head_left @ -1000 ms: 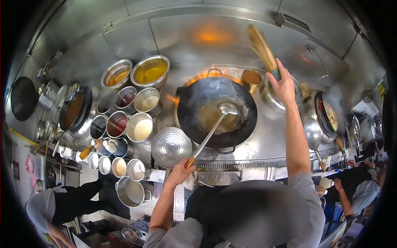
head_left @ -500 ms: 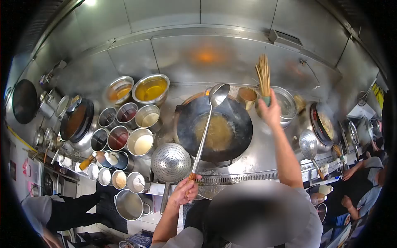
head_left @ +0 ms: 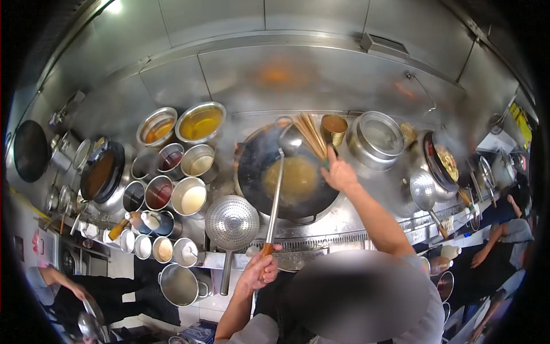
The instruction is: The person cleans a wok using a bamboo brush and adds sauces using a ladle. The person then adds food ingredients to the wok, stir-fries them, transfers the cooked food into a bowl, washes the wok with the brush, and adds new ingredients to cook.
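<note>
My left hand (head_left: 259,270) wraps round the ladle (head_left: 275,198); my right hand (head_left: 340,173) grips the stick brush (head_left: 312,136). Both tips are by the far side of the wok (head_left: 252,175). Watching remotely, I'd hold tight, keeping fingers clear.

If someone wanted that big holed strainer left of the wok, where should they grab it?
Probably by the lower half of its handle, coming from the near side. The strainer is broad and round at the top, awkward to grasp, while its slim handle sticks out past the counter's front edge. The left hand is nearest, but holds the ladle.
</note>
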Demonstrator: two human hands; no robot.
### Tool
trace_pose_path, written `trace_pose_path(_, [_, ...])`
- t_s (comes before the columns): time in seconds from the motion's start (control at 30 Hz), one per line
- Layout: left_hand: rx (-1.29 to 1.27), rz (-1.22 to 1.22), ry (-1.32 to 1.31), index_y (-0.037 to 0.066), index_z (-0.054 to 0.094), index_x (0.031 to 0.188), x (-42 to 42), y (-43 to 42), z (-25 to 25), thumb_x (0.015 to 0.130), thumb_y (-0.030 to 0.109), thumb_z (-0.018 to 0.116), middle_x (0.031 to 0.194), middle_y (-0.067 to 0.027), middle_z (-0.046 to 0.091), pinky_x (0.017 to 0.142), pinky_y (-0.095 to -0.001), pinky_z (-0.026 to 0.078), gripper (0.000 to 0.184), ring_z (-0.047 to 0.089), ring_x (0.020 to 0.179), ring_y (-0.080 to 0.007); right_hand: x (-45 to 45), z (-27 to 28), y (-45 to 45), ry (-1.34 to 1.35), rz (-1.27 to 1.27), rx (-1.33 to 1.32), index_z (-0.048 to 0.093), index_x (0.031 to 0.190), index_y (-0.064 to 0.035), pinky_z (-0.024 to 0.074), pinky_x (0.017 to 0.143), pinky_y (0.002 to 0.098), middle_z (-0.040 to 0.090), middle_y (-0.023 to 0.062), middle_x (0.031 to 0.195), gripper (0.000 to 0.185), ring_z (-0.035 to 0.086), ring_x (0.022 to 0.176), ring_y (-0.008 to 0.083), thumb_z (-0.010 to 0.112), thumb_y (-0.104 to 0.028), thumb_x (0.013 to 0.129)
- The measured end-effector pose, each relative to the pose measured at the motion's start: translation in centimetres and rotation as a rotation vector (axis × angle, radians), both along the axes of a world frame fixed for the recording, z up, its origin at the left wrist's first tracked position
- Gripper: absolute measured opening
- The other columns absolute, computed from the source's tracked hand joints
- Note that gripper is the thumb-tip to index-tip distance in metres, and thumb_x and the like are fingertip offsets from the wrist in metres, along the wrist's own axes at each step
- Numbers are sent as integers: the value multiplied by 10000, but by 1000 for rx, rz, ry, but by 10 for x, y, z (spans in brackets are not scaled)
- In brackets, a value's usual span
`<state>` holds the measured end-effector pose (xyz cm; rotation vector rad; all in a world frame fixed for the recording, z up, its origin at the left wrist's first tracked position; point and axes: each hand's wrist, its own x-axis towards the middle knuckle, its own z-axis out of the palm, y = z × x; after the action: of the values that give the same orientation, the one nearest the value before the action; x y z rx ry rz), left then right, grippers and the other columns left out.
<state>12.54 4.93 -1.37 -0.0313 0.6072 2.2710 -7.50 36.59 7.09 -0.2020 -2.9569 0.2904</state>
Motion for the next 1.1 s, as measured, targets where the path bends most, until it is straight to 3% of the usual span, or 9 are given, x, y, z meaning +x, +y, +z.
trace_pose_path(0.13, [-193, 92, -6, 96, 450, 1358, 2, -6, 2, 993, 164, 556, 691, 13, 401, 410, -205, 308, 386, 368, 478, -58, -3, -17, 50, -350, 225, 188, 456, 1401, -123, 531, 871, 509, 644, 260, 1112, 643, 662, 984, 422, 691, -359, 852])
trace_pose_path(0.33, [-635, 137, 94, 51, 477, 1272, -6, -4, -2, 951, 77, 566, 685, 9, 431, 411, -215, 301, 334, 393, 472, -71, 26, -18, 34, 21, -111, -99, 426, 1438, -152, 544, 837, 491, 621, 255, 1139, 671, 658, 974, 418, 678, -395, 866])
trace_pose_path(0.5, [-838, 70, 201, 28, 478, 1258, -8, 2, -14, 928, 98, 588, 690, 12, 471, 421, -196, 317, 355, 414, 486, -56, 58, -34, -14, -214, 569, 194, 360, 1467, -159, 554, 818, 479, 573, 199, 1205, 643, 674, 952, 383, 585, -425, 927])
trace_pose_path(0.6, [-1076, 125, 407, 64, 545, 1225, -6, -1, -23, 895, 138, 656, 742, -34, 559, 462, -295, 449, 355, 558, 534, -156, 13, -70, 8, -245, 237, 173, 378, 1452, -166, 553, 838, 477, 576, 191, 1208, 627, 676, 964, 375, 589, -429, 923])
trace_pose_path(0.67, [-1999, 223, 1049, 113, 553, 1274, 4, 0, -12, 855, 130, 646, 831, -100, 625, 598, -401, 527, 429, 638, 666, -285, -17, -75, 32, -201, 58, 180, 371, 1454, -171, 548, 857, 471, 591, 200, 1185, 654, 672, 980, 390, 620, -423, 905])
trace_pose_path(0.87, [-1951, 189, 1132, 129, 606, 1140, -19, -22, -4, 867, 176, 662, 884, -103, 633, 648, -405, 531, 283, 639, 741, -281, -21, -22, 63, -21, 61, 2, 449, 1442, -142, 535, 877, 458, 643, 245, 1146, 665, 654, 1020, 396, 660, -419, 875])
trace_pose_path(0.93, [-1054, -13, 340, 41, 583, 1153, -36, -32, -20, 895, 260, 696, 817, -41, 624, 657, -421, 506, 358, 611, 679, -234, -18, -2, 69, 181, 115, -193, 513, 1406, -120, 525, 875, 454, 654, 245, 1134, 653, 650, 1022, 395, 710, -392, 846])
trace_pose_path(0.97, [-1082, 17, 292, 2, 579, 1143, -34, -29, -23, 910, 308, 703, 838, 2, 594, 621, -327, 470, 404, 543, 680, -137, -14, 10, 72, 288, 155, -217, 527, 1392, -101, 519, 877, 455, 651, 239, 1134, 667, 647, 1020, 402, 752, -358, 819])
trace_pose_path(1.1, [-1248, 145, 714, 27, 570, 1220, -37, -9, -47, 895, 232, 713, 941, -19, 610, 726, -254, 461, 409, 549, 783, -111, 14, 80, 73, 262, 75, -353, 515, 1398, -84, 515, 871, 461, 651, 235, 1126, 672, 641, 1017, 414, 753, -337, 822])
